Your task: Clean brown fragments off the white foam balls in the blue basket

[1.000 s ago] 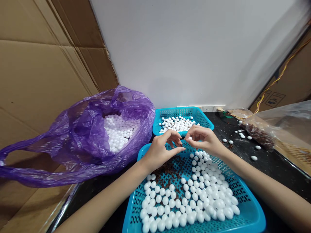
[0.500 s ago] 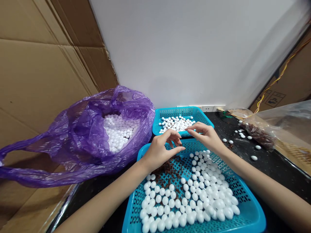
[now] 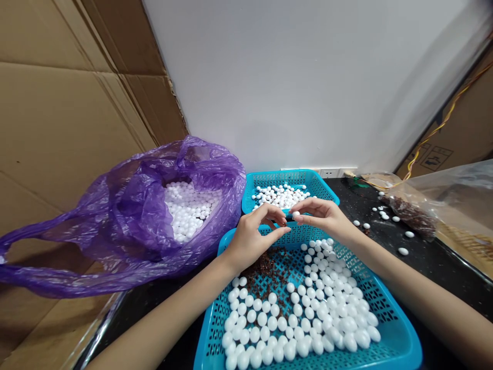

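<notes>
My right hand (image 3: 325, 218) pinches a small white ball (image 3: 296, 214) between thumb and fingertips, above the far rim of the near blue basket (image 3: 400, 329). My left hand (image 3: 252, 236) is curled beside it, its fingertips almost touching the right hand's; whether it holds anything is hidden. Below the hands, the near basket holds several white balls (image 3: 308, 318) and a patch of brown crumbs (image 3: 265, 270). Just behind the hands stands a smaller blue basket (image 3: 292, 179) with more white balls.
A purple plastic bag (image 3: 127, 216) full of white balls lies at the left against cardboard. On the black table (image 3: 431, 262) at the right are loose white balls, a clear bag with brown bits (image 3: 412, 216) and yellow wires by the wall.
My right hand reached toward the far basket half a second ago and has come back a little, now showing a white ball at its fingertips. My left hand has barely moved.
</notes>
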